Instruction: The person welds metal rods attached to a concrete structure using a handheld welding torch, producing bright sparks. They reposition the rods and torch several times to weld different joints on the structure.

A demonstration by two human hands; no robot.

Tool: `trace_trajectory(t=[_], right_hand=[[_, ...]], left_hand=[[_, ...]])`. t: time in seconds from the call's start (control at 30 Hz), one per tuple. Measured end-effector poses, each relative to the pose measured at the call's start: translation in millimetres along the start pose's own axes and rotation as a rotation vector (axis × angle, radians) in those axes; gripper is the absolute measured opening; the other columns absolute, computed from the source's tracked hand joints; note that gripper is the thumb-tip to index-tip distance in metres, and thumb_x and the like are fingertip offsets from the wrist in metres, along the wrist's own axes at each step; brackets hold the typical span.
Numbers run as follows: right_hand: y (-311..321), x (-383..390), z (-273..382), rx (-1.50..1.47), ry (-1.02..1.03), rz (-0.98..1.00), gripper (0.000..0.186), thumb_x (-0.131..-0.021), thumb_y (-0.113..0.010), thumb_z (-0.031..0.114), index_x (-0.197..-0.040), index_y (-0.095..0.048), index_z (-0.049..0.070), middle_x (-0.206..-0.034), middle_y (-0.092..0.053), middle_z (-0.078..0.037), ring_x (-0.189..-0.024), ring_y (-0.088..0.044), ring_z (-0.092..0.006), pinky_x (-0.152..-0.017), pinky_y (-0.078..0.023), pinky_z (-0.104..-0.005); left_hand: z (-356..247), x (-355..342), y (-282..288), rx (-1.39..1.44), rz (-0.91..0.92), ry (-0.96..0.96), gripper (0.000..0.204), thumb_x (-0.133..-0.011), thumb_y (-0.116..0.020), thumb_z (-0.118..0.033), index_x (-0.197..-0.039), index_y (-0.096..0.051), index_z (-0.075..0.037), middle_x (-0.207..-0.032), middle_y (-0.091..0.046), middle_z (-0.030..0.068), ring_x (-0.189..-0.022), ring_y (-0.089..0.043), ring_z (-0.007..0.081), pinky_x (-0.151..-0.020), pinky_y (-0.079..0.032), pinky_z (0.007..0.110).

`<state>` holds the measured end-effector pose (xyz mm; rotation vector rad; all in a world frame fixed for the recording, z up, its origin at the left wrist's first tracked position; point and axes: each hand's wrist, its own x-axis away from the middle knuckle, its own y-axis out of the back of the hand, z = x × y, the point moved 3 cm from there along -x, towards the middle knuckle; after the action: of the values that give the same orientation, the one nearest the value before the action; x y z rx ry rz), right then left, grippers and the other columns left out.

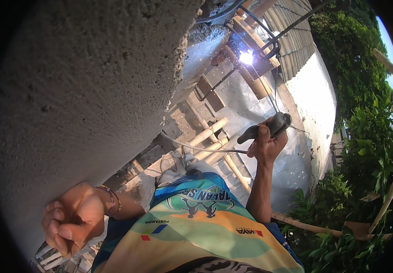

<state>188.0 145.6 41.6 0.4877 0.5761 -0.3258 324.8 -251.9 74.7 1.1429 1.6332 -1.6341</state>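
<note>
My right hand (269, 144) is closed around a black welding electrode holder (279, 123). A thin welding rod (264, 85) runs up from it to a glaring white-blue arc (246, 57), where sparks fly off. The glare hides the exact contact point, beside a brown steel beam (251, 78). From the holder a grey cable (201, 149) trails leftward. At lower left, my left hand (76, 218) is turned palm up beside the rough concrete wall (87, 91). Its fingers curl in with the thumb against them, and nothing shows in them.
Bent dark reinforcing bars (273, 43) jut out around the arc. Bamboo poles (209, 132) cross below, near my feet. Corrugated roofing sheets (312, 91) slope down at right, far below. Leafy trees (360, 132) and another bamboo pole (305, 224) border the right side.
</note>
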Motion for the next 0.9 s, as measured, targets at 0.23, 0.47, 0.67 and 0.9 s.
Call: trace_trajectory(t=[0.23,0.47,0.67,0.9], right_hand=[[-0.5,-2.3,0.9,-0.014,-0.003,0.001,0.047,-0.085,-0.077,0.043,-0.09,-0.059,0.0,-0.068,-0.058,0.001,-0.062,-0.055,-0.0072,-0.057,-0.044,-0.0248],[-1.0,-3.5,0.1,0.001,-0.023,0.007,0.044,-0.085,-0.077,0.04,-0.091,-0.059,0.0,-0.066,-0.058,0.001,-0.061,-0.054,-0.0069,-0.057,-0.043,-0.0243],[-0.3,-4.9,-2.6,0.024,0.012,-0.01,0.043,-0.085,-0.077,0.038,-0.09,-0.059,0.0,-0.066,-0.059,-0.001,-0.061,-0.056,-0.0078,-0.057,-0.045,-0.025],[-0.1,-4.8,-5.0,0.002,-0.026,0.013,0.044,-0.085,-0.078,0.04,-0.088,-0.059,0.0,-0.067,-0.059,-0.001,-0.06,-0.056,-0.0085,-0.057,-0.046,-0.0255]], left_hand=[[-0.7,-0.2,0.3,-0.026,-0.03,0.009,0.008,-0.093,-0.05,-0.01,-0.095,-0.05,-0.003,-0.073,-0.051,0.0093,-0.057,-0.048,0.0178,-0.053,-0.044,0.032],[-1.1,-0.8,-0.4,-0.016,-0.006,0.013,0.009,-0.093,-0.051,-0.012,-0.096,-0.05,-0.003,-0.072,-0.051,0.009,-0.057,-0.048,0.018,-0.054,-0.043,0.033],[-1.5,-0.5,-0.9,-0.025,0.002,0.004,0.01,-0.093,-0.05,-0.012,-0.097,-0.05,-0.003,-0.074,-0.051,0.009,-0.059,-0.048,0.0181,-0.054,-0.043,0.032],[-3.3,-1.2,-3.2,-0.017,-0.002,0.006,0.01,-0.092,-0.051,-0.011,-0.095,-0.05,-0.002,-0.074,-0.05,0.009,-0.059,-0.047,0.018,-0.054,-0.043,0.032]])
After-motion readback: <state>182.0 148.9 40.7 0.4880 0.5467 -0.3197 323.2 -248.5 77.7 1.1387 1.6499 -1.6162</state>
